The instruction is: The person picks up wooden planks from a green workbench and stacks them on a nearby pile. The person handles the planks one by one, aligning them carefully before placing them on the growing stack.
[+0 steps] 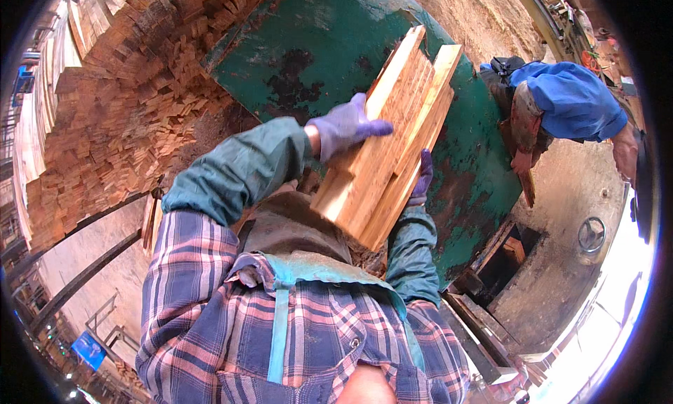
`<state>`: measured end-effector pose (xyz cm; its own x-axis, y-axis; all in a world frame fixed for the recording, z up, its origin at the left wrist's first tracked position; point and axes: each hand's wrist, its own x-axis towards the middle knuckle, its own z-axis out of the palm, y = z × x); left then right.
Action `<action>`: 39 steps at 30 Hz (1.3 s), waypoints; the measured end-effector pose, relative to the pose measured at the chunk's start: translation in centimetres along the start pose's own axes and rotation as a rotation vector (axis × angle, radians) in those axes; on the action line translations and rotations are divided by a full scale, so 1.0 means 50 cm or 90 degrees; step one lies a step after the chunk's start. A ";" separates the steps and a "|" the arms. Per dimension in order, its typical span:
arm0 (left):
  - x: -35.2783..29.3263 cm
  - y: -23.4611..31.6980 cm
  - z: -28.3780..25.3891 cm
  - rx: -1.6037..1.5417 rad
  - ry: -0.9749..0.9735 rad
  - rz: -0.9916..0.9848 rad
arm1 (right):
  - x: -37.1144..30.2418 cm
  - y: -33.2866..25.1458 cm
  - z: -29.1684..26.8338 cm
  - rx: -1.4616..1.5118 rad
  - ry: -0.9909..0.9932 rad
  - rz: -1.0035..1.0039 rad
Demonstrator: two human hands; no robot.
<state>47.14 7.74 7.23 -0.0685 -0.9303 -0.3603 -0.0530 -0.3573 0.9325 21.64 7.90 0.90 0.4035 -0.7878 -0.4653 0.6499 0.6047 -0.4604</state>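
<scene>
Held in front of the torso, over the near part of a worn green table (301, 29): a bundle of wooden strips (392, 148). Composed of several pale, straight-edged lengths, laid side by side and layered, with staggered far ends. Angled across the view, far end toward the upper right, near end toward the dark apron (291, 229). Contact between bundle and table: cannot tell from this view.

Left hand (340, 131), in a purple glove: clamped on the left side of the bundle, thumb laid over the upper face, other fingers partly hidden. Right hand (421, 180), also in a purple glove: clamped on the right side, nearer the body, with most fingers concealed by the wood. Spaced apart, with the bundle in between.

Worn on the arms and upper body: green oversleeves (242, 169) and a plaid shirt (186, 264).

Table finish: green paint, broken by dark, bare-looking patches. To the left of the table: a large stack of cut wood (119, 124), many ends exposed. Beyond the far edge: a pale, sawdust-like layer (470, 15). At the right side: a co-worker in blue (571, 99), bent forward, one hand on a short wood piece (529, 188).
</scene>
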 end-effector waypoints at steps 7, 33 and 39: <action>-0.130 0.066 0.014 -0.140 0.009 -0.049 | -0.016 0.049 -0.031 -0.003 -0.006 -0.046; -0.155 -0.141 -0.072 -0.322 0.116 0.120 | 0.042 0.086 0.017 -0.086 0.164 -0.089; -0.126 -0.078 -0.135 -0.320 -0.018 -0.072 | 0.059 0.105 0.056 0.017 0.071 -0.015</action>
<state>54.50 14.45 6.03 -0.1178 -0.8836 -0.4532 0.4237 -0.4575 0.7818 28.06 8.44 -0.78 0.3145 -0.7829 -0.5368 0.6758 0.5818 -0.4526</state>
